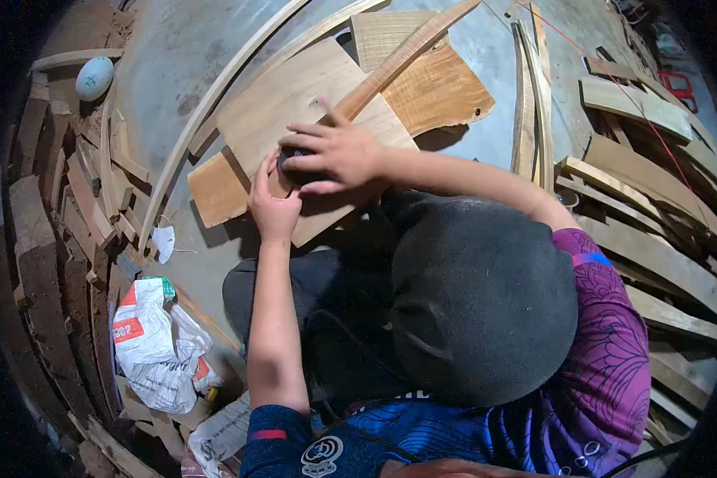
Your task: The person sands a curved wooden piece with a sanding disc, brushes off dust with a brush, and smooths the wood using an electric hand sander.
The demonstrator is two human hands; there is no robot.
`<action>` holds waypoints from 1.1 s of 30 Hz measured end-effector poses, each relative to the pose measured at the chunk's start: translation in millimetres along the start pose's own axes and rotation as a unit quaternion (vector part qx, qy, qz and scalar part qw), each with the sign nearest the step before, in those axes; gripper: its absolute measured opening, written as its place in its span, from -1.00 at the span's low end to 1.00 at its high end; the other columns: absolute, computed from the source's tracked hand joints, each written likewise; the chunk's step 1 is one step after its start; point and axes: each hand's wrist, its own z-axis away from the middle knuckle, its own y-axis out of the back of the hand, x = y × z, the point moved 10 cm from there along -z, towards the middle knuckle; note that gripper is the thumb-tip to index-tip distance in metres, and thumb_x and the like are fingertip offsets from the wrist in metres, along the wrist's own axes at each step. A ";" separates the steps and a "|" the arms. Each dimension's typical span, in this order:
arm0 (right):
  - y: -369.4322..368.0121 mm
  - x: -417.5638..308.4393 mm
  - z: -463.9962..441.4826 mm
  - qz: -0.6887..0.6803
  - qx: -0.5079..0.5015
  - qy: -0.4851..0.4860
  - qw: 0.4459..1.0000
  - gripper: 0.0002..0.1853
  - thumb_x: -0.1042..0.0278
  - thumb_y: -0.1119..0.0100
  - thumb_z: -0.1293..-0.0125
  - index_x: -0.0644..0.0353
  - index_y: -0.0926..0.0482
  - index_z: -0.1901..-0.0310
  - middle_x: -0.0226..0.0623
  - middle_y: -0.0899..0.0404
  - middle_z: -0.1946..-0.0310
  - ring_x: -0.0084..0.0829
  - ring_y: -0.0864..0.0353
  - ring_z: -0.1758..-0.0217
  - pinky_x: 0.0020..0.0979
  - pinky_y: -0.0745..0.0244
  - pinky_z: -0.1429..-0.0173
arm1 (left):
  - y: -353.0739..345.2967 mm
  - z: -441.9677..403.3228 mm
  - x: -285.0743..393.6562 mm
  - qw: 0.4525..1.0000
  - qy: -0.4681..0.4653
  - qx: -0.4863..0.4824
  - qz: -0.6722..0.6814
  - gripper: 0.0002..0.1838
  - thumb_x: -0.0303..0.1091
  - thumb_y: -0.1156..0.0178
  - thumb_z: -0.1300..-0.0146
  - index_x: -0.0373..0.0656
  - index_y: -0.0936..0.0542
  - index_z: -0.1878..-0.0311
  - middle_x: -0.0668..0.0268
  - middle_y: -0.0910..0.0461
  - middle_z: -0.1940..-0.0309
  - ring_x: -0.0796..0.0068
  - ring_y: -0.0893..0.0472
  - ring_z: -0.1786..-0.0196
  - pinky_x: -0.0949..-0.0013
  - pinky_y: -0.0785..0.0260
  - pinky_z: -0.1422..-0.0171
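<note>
A long, slightly curved reddish-brown wooden strip [406, 60] runs from the top of the view down under my hands. My left hand [275, 205] is closed around its near end, thumb and fingers on either side. My right hand [338, 157] lies across the strip, fingers curled over a small dark object [295, 159] that is mostly hidden, so its kind cannot be made out. Beneath both hands lies a pale flat wooden board [275, 99]. A figured orange-brown slab [438, 88] and a smaller wooden piece [217, 191] stick out from under it.
Stacked planks and offcuts [653, 231] line the right side. Dark rough timber [48, 263] stands along the left, with a whitish egg-shaped object [95, 78] above. A long bent strip [191, 119] crosses the floor. White printed bags [155, 342] lie lower left, near a white mask [163, 243].
</note>
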 end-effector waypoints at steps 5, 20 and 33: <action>40.6 95.2 46.1 0.158 0.103 -0.269 0.945 -0.47 -0.27 -0.25 -0.34 -0.17 -0.62 -0.22 -0.30 -0.50 -0.38 -0.19 -0.48 -0.47 0.59 0.25 -0.50 | 7.6 1.9 6.4 0.997 0.024 -0.063 0.041 0.02 -0.36 -0.58 -0.09 -0.13 -0.20 -0.58 0.13 -0.70 -0.19 0.21 -0.67 -0.25 0.18 -0.46 -0.39; 16.3 -11.9 19.0 -0.037 0.031 0.099 0.994 -0.59 -0.08 -0.40 -0.20 -0.07 -0.67 0.01 -0.26 -0.57 -0.14 -0.08 -0.53 -0.24 0.19 -0.35 -0.39 | -8.2 19.1 -3.2 0.995 -0.033 -0.095 -0.002 -0.35 -0.49 -0.37 -0.24 -0.22 -0.47 -0.43 0.07 -0.58 -0.32 0.10 -0.58 -0.35 0.13 -0.35 -0.49; 90.3 96.0 460.3 0.131 0.117 -0.678 0.714 -0.21 -0.14 -0.31 -0.39 0.21 -0.34 -0.47 0.09 -0.33 -0.45 0.11 -0.32 -0.52 -0.03 -0.25 -0.59 | -10.5 26.3 11.6 0.998 0.011 -0.044 -0.045 -0.39 -0.22 -0.46 -0.32 -0.16 -0.49 -0.38 0.04 -0.63 -0.18 0.07 -0.62 -0.21 0.14 -0.47 -0.31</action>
